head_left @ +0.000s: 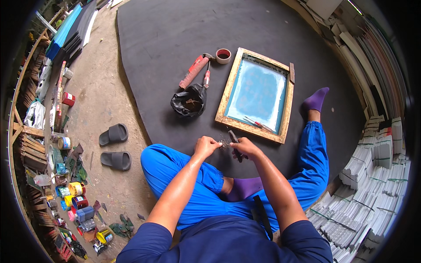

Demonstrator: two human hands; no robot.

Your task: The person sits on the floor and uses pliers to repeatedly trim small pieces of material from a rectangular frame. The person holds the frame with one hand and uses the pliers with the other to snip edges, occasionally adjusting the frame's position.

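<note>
Workshop floor, dark foam mat (175, 39), person seated cross-legged at centre. Left hand (207, 145) fingers pinched on small metal clump (225, 143); right hand (245, 148) fingers closed around dark tool (235, 142), held close over lap for control. Wooden screen frame (228, 92) just above.

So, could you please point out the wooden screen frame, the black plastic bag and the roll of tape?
wooden screen frame (224, 98), head view, on its left wooden rail.
black plastic bag (189, 101), head view, on its crumpled middle.
roll of tape (223, 60), head view, on its outer rim.

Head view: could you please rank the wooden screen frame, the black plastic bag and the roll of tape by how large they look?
1. Wooden screen frame, clearly largest.
2. Black plastic bag.
3. Roll of tape, smallest, though it lies slightly farther away.
</note>
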